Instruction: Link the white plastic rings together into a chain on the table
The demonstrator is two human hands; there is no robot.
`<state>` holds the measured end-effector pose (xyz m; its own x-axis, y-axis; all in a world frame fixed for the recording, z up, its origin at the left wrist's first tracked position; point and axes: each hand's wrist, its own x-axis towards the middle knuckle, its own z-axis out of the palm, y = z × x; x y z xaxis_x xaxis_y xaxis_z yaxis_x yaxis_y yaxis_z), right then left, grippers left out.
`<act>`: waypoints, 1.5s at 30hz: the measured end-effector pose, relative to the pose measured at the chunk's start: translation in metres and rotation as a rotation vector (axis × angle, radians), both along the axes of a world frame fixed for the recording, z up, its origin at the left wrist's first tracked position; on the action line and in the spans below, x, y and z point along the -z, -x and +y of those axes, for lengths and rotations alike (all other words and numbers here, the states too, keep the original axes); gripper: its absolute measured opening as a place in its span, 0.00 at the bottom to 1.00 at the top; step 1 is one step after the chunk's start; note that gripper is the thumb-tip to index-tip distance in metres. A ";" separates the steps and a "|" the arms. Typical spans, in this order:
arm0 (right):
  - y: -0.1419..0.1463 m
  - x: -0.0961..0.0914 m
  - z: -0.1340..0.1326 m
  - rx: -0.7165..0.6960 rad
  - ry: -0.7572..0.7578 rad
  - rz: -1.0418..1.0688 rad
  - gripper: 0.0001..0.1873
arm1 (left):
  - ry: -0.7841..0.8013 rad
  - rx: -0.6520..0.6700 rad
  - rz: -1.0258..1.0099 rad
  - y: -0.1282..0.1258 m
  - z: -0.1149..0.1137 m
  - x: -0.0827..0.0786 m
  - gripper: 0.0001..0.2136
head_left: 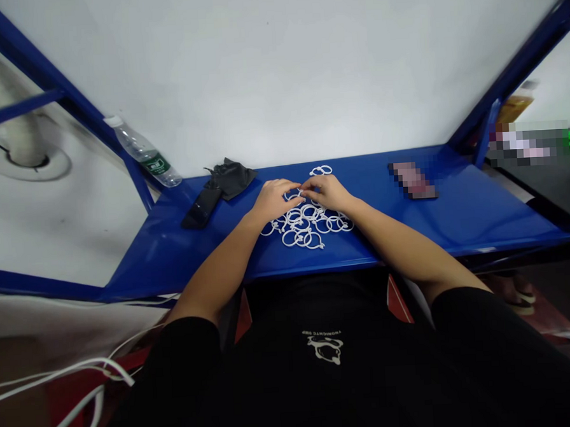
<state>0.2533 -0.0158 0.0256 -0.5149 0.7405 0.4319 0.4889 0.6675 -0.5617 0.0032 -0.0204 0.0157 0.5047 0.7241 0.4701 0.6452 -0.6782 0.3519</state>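
A pile of several white plastic rings (pixel 309 225) lies on the blue table (pixel 457 211) in front of me. My left hand (pixel 273 200) and my right hand (pixel 328 191) rest at the far edge of the pile, fingertips meeting. Both hands pinch a white ring (pixel 302 193) between them. A small group of white rings (pixel 321 170) lies apart, just beyond my right hand.
A black cloth (pixel 231 177) and a black phone-like object (pixel 199 208) lie at the left. A plastic water bottle (pixel 144 152) leans at the back left corner. A blurred object (pixel 413 180) lies at the right. White cables (pixel 74 384) hang lower left.
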 end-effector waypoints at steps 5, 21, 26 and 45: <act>-0.002 -0.002 -0.001 -0.076 0.100 0.086 0.08 | -0.054 0.079 0.006 -0.003 -0.001 -0.001 0.11; -0.032 0.008 0.039 0.383 0.032 0.089 0.10 | 0.087 -0.032 0.103 -0.004 0.002 0.006 0.18; -0.043 0.009 0.047 0.456 0.005 -0.075 0.12 | 0.149 -0.036 0.191 -0.012 0.002 0.010 0.15; -0.002 -0.001 0.003 0.060 -0.053 -0.206 0.14 | -0.010 -0.110 -0.047 -0.015 -0.007 0.001 0.08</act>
